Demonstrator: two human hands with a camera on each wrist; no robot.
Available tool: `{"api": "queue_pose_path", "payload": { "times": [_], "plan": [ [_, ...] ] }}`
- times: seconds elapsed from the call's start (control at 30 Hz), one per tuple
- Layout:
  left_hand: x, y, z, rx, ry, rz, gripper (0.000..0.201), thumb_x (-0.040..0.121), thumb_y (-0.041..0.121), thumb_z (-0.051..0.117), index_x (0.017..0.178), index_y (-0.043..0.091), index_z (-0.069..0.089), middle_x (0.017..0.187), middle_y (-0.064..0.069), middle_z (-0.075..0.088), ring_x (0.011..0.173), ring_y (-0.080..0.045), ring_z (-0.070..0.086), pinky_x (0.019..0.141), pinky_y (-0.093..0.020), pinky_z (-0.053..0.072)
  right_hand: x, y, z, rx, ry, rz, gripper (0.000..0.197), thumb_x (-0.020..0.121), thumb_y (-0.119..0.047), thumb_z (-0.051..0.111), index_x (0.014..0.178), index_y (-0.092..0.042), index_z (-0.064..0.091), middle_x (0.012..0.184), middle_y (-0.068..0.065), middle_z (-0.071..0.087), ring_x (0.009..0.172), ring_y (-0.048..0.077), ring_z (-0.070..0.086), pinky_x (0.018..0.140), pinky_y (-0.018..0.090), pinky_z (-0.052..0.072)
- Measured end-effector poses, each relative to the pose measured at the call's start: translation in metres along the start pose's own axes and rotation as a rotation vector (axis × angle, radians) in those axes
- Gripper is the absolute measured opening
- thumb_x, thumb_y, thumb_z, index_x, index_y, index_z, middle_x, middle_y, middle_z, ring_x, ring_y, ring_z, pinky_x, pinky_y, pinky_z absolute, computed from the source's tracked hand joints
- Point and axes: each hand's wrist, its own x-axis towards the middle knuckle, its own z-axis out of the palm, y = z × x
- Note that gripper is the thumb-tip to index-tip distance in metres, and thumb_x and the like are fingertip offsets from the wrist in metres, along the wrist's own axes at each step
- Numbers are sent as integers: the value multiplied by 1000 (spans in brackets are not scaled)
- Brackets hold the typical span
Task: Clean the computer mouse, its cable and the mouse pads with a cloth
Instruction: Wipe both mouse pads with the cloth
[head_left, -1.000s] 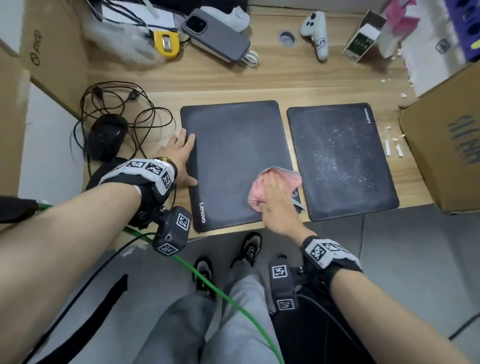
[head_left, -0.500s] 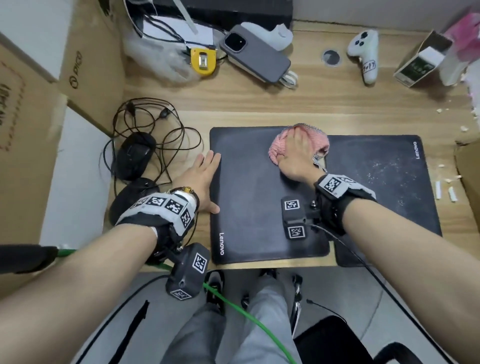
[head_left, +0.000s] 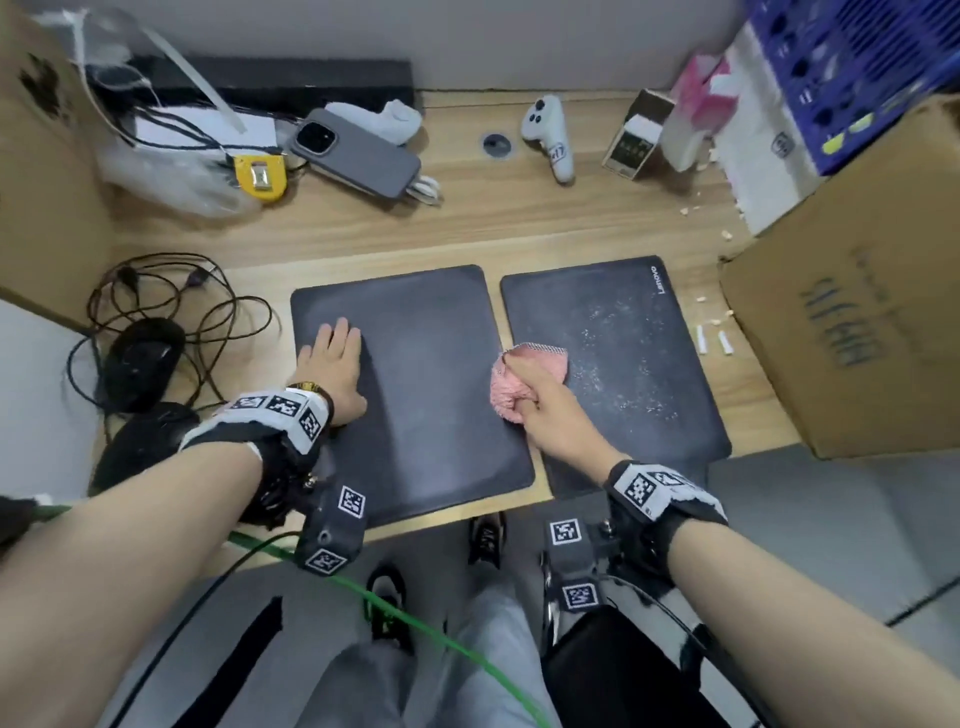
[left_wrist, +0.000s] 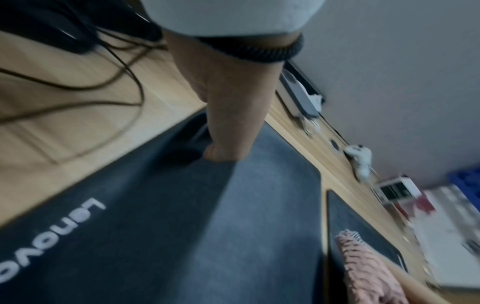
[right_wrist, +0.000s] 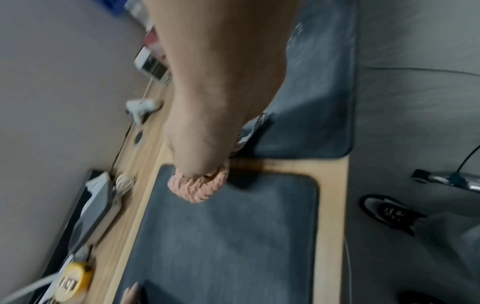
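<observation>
Two dark Lenovo mouse pads lie side by side on the wooden desk. My left hand (head_left: 335, 364) lies flat with straight fingers on the left pad (head_left: 431, 384), holding it down near its left edge. My right hand (head_left: 530, 395) grips a bunched pink cloth (head_left: 524, 371) over the gap between the pads, at the left edge of the right pad (head_left: 623, 374), which is speckled with white dust. The black mouse (head_left: 143, 358) sits at the far left inside its tangled dark cable (head_left: 218, 312). The pink cloth (right_wrist: 200, 185) also shows under the heel of my right hand in the right wrist view.
A large cardboard box (head_left: 857, 291) stands right of the pads, another box (head_left: 47, 171) at the far left. Behind the pads lie a grey phone (head_left: 358, 153), a yellow tape measure (head_left: 260, 176), a white controller (head_left: 550, 135) and a small carton (head_left: 634, 140). White crumbs (head_left: 711, 340) lie beside the right pad.
My right hand has pulled the cloth back from the far edge of the left pad to the gap between the pads. My left hand has slid from the pad's edge onto its surface.
</observation>
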Motion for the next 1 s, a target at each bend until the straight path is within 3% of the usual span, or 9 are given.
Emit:
{"api": "queue_pose_path", "payload": {
  "times": [0.07,0.2,0.27,0.37,0.5,0.6,0.67,0.8,1.0],
  "plan": [
    [5,34,-6,-47,9,91,84,81,11,56,150,5,8,160,-11,-4,146,-30,2,115,-43,20,-19,22,-21,38,110,17,58,87,12,42,141,-10,45,148,3,43,138,15,35,97,-5,15],
    [20,95,-22,-119,-12,224,81,85,4,48,152,9,3,161,-6,-10,148,-26,-3,118,-41,15,-51,65,-46,36,278,38,60,85,12,47,139,-13,50,143,-4,46,134,6,36,100,0,18],
    [30,115,-28,-160,-28,250,82,87,2,44,153,11,-3,161,-3,-14,148,-22,-7,119,-40,13,-63,79,-40,59,245,69,61,86,10,47,141,-17,48,139,-14,42,133,-3,29,103,-2,14],
    [40,130,-28,-206,-18,275,85,86,0,42,154,17,-6,161,0,-9,149,-19,-3,116,-42,24,-73,93,-18,17,99,15,62,88,6,46,145,-18,41,142,-21,28,136,-8,13,115,10,7],
    [43,143,-19,-181,-17,291,76,91,8,40,154,17,-1,161,2,-9,149,-20,-1,116,-43,25,-73,103,-6,-138,19,-82,64,87,3,47,148,-13,34,153,-7,21,145,6,3,117,21,-2],
    [48,149,-16,-97,65,335,71,91,7,40,153,12,6,162,-2,-4,148,-21,0,117,-43,20,-73,107,-7,-234,-23,-100,67,87,1,46,150,-15,28,160,4,14,149,17,1,119,27,-5],
    [51,151,-16,-19,111,362,68,90,6,39,152,9,11,161,-4,2,146,-22,4,115,-43,20,-72,109,-9,-261,-56,-105,68,90,0,45,152,-17,23,161,4,9,149,18,-3,118,26,-8],
    [54,152,-18,17,115,375,64,88,5,40,148,7,19,159,-5,11,141,-24,14,112,-45,26,-60,109,-11,-397,-124,-93,70,92,-5,42,154,-18,13,162,4,-1,149,21,-11,121,40,-3],
    [55,150,-20,23,68,384,67,89,8,40,150,9,13,160,-4,6,143,-22,8,113,-42,24,-15,90,-17,-534,-194,-52,71,95,-13,39,153,-13,-3,161,8,-13,147,26,-19,120,46,-3]
  ]
}}
